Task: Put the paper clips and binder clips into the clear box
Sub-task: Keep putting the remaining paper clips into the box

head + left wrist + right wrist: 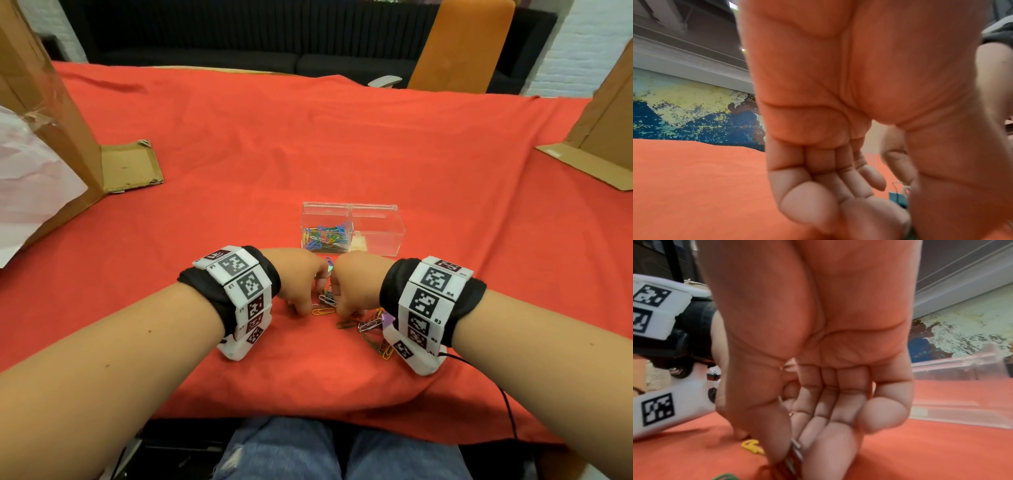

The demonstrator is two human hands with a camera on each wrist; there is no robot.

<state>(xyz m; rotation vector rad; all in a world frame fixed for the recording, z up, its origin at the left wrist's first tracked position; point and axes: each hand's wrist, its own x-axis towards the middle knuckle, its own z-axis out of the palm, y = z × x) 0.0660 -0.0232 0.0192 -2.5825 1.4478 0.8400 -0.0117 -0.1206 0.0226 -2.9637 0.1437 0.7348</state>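
My right hand point(352, 284) pinches silver paper clips point(795, 452); my left hand point(301, 281) pinches a blue binder clip point(329, 265). Interlocked clips may drag loose clips point(371, 323) off the cloth short of the clear box point(376, 222).

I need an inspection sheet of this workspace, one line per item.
Surface: red cloth covering the table, wrinkled.
Job's things: clear box, left compartment with coloured paper clips; loose clips on the cloth near the hands.
Clutter: cardboard pieces at both sides.
Hands: left hand and right hand both picking at clips.
Cables: black cable from the right wrist.
Surroundings: dark sofa.
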